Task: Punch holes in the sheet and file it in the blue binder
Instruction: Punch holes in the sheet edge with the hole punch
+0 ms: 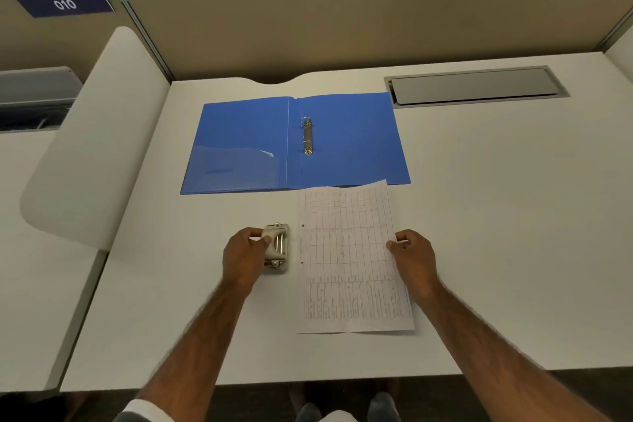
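Observation:
A blue binder [349, 140] lies open flat on the white desk [496, 233], its two metal rings [307, 135] standing up beside the spine. Just in front of it lies a printed sheet [349, 260] with a table on it; two small holes show near its left edge. My right hand [412, 252] pinches the sheet's right edge. A grey hole punch [278, 248] sits a little left of the sheet, apart from it. My left hand [245, 252] grips the punch's handle from the left.
A grey cable hatch [476, 86] is set into the desk at the back right. A beige partition [308, 27] closes off the far side. A white rounded divider [92, 147] stands at the left, with a neighbouring desk beyond it.

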